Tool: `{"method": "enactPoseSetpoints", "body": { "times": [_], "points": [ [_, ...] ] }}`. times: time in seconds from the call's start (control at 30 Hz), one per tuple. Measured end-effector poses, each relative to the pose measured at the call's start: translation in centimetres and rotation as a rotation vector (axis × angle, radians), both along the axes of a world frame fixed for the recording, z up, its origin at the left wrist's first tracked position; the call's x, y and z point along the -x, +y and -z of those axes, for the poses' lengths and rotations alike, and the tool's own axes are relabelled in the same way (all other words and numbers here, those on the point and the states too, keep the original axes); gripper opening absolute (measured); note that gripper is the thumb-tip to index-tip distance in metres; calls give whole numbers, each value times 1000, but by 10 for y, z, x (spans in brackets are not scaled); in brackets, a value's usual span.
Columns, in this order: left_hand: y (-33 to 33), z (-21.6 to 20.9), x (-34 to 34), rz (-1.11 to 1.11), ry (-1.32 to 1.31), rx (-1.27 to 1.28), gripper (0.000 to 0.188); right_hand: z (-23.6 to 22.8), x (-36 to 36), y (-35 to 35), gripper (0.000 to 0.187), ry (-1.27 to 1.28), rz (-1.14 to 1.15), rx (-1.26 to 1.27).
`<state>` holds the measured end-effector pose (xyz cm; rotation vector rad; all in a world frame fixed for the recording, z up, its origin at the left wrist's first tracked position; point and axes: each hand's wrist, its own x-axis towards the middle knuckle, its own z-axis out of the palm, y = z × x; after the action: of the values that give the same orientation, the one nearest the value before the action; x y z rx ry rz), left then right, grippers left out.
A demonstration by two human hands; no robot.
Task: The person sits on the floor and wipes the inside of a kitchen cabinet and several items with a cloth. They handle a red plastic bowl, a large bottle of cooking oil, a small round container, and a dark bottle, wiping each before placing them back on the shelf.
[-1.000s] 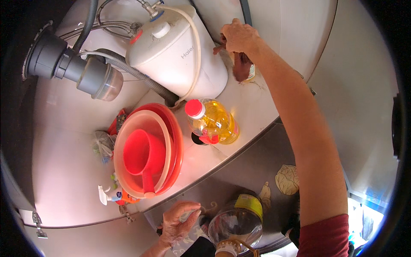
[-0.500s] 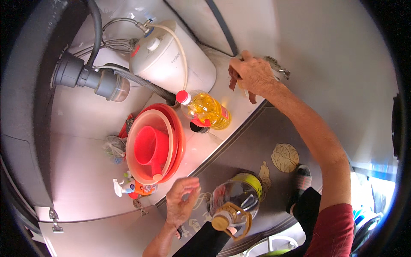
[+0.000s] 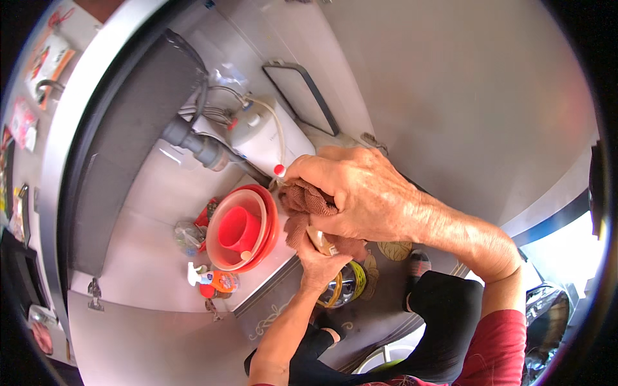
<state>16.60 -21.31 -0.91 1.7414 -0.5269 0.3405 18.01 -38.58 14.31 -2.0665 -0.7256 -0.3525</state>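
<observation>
A bunched brown cloth [image 3: 308, 198] is in my right hand [image 3: 364, 193], its fingers closed round it, above the cabinet's front edge. My left hand [image 3: 315, 267] is right below, against the hanging part of the cloth. Between the hands shows a pale tan object [image 3: 320, 240], mostly covered; its kind is unclear. My left fingers are partly hidden and seem to close on it. Behind and below my left hand, a large clear bottle [image 3: 351, 283] with a yellow-green label and a tan handle stands on the dark patterned mat [image 3: 270, 318].
In the open cabinet are a white water heater [image 3: 270, 132], grey drain pipe [image 3: 193, 143], nested red and pink basins [image 3: 269, 225] with a red dipper [image 3: 237, 228], and an orange spray bottle [image 3: 222, 280]. The oil bottle's red cap [image 3: 279, 170] peeks past my right hand. An open door [image 3: 148, 334] lies near left.
My right hand has brought the brown cloth from the cabinet's right edge toward the middle. My left hand has risen from beside the clear bottle to meet it. The view has shifted, showing the counter at left.
</observation>
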Motion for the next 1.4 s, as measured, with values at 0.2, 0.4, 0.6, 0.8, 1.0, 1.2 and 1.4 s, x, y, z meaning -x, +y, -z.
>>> {"method": "enactPoseSetpoints", "body": {
  "times": [0.2, 0.4, 0.6, 0.8, 1.0, 1.2, 1.4],
  "points": [
    [-5, -63, 48, -80, -27, 14, 93, 3, 42, 25, 49, -300, 165, -402],
    [29, -60, 82, -192, -95, -302, 75, 70, 101, 74, 49, -64, 185, -521],
    [50, -38, 106, 92, 301, 399, 89, 108, 68, 88, 41, -134, 204, -411],
    [60, -56, 116, 306, 327, 323, 99, 69, 8, 94, 50, -29, -680, -563],
    [84, -45, 121, 357, 460, 315, 94, 64, 49, 96, 29, 417, -484, -947],
    [69, -56, 132, 217, 345, 401, 103, 64, 107, 80, 39, 458, -155, -942],
    [79, -50, 117, 152, 297, 764, 91, 103, 155, 122, 44, -291, 128, -551]
  ]
}}
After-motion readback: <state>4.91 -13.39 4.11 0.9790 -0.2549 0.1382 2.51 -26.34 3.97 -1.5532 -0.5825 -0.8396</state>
